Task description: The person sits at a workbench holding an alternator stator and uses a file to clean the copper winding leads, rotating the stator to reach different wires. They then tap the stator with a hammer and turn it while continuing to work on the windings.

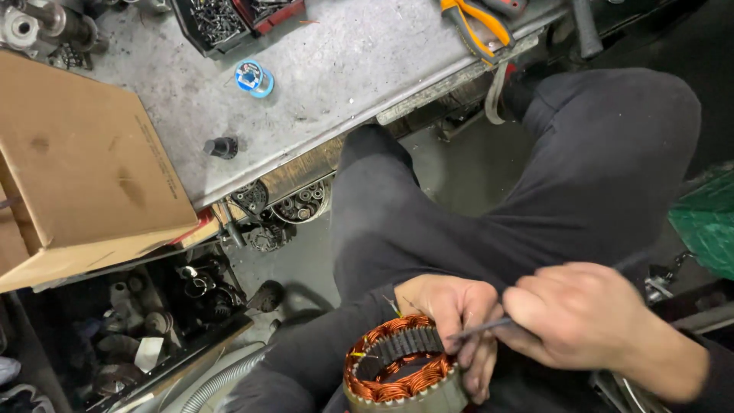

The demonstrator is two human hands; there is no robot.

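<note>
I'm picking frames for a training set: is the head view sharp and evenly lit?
Head view: the bench is bright and crisp; the stator and both hands, left and right, are sharp enough, with a slightly soft thin tool; the shelf under the bench sits in deep shadow.

Single head-worn view, looking steeply down over the seated person's lap; the hands sit close, low in the frame. The grey metal work surface runs obliquely across the upper left, farther off. No second view recorded.
</note>
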